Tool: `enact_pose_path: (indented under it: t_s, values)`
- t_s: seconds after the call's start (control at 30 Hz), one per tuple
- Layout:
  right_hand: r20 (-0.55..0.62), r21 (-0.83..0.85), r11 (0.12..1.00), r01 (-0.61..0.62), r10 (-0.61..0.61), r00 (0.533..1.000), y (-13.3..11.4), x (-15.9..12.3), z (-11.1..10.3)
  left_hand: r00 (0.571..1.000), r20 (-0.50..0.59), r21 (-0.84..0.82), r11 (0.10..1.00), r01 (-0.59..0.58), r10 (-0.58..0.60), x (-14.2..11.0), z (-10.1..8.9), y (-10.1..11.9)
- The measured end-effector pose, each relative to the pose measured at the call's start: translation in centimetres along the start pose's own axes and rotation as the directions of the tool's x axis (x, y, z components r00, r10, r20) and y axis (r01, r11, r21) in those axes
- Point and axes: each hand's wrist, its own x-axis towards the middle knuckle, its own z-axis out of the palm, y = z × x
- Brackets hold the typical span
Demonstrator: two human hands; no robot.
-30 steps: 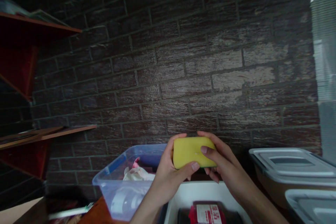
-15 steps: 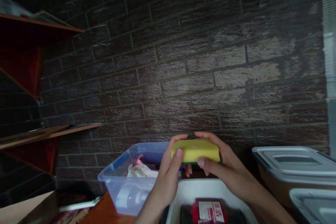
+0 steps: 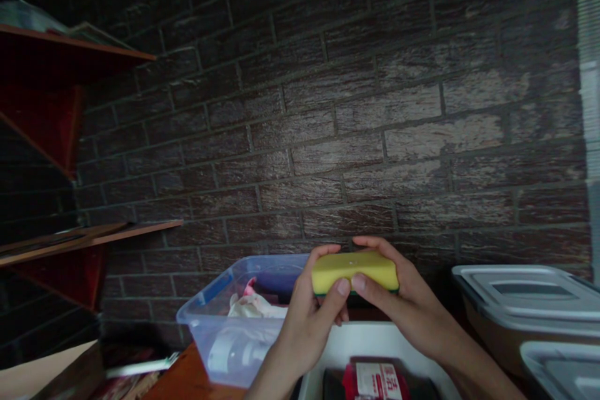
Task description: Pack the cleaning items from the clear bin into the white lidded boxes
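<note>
A yellow sponge [image 3: 352,270] with a thin dark green layer underneath is held up between both hands. My left hand [image 3: 313,306] grips its left end, thumb on the near face and fingers behind. My right hand [image 3: 398,294] closes on the right end in the same way, and the two thumb tips nearly meet at the middle. Below the hands stands a white bin [image 3: 360,332], with a red bottle or pack bearing a white label [image 3: 377,380] inside it among dark things.
To the left, a clear plastic tub [image 3: 197,315] holds white cloth and other items. Grey-lidded boxes [image 3: 520,312] stand at the right. Red-brown shelves [image 3: 107,237] jut from the dark brick wall [image 3: 304,137]. A cardboard box [image 3: 51,372] sits at lower left.
My left thumb has slid right along the sponge's lower edge to beside my right thumb. The sponge has shifted slightly right and tipped, showing more of its top.
</note>
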Motion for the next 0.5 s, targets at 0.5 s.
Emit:
enact_pose_path:
  t_s: [0.5]
  values:
    - [-0.234, 0.117, 0.992, -0.037, 0.064, 0.97, 2.4, 0.6, 0.1, 0.993, -0.12, -0.09, 0.996, -0.011, 0.001, -0.2, 0.6, -1.4]
